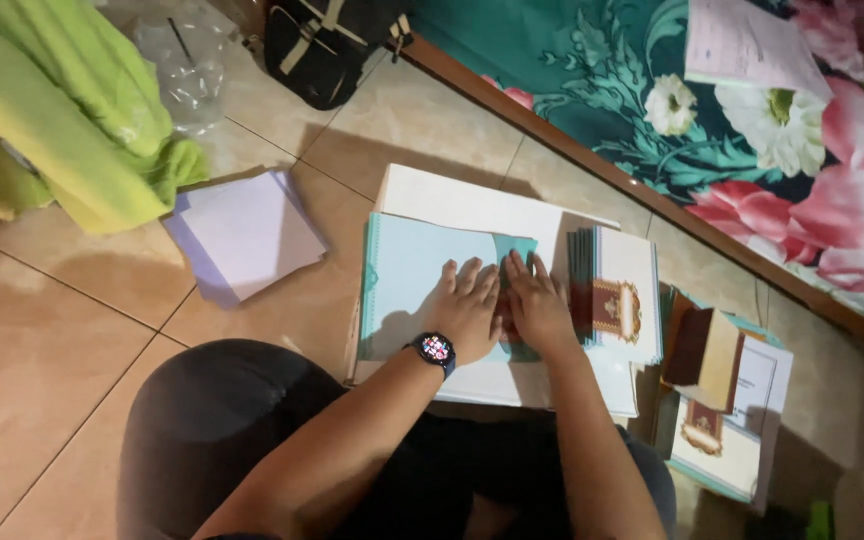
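Both hands, left hand and right hand, lie flat and spread, side by side, pressing a pale teal paper sheet onto a white board on the tiled floor. Even palm pressure along the fold would likely serve best. The crease beneath the palms is hidden; the stacked booklets just beside the right hand are hard to count.

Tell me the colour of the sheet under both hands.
Pale teal sheet, seen in the head view.

Both hands hide the teal sheet's folded middle.
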